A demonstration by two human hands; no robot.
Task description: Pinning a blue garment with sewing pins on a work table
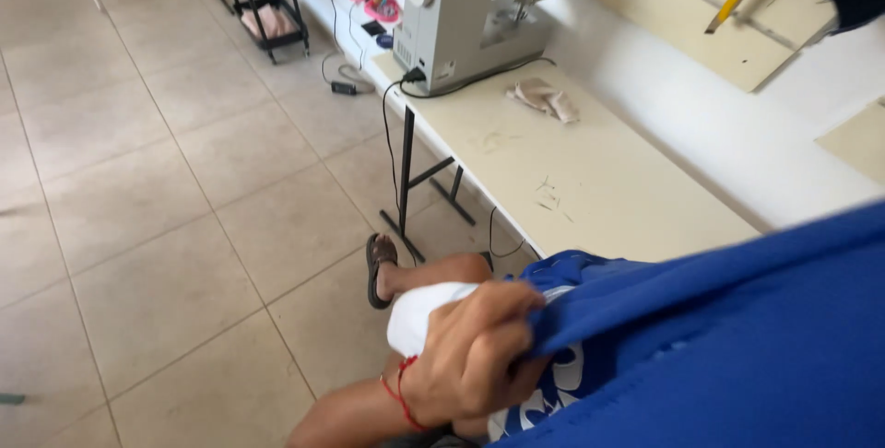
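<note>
Blue fabric (737, 337) beside sewing table (590, 181)

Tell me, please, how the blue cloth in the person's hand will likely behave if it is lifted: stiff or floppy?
Probably floppy: the blue cloth bunches into soft folds where the hand grips it. It likely drapes and sags, since it hangs over the lap and the table edge. It seems unlikely to slip, being gathered tightly in the fist.

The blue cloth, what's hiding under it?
Under the blue cloth a bit of white fabric and bare legs show beside the left hand gripping it. Everything else beneath, including the right hand, is covered.
</note>
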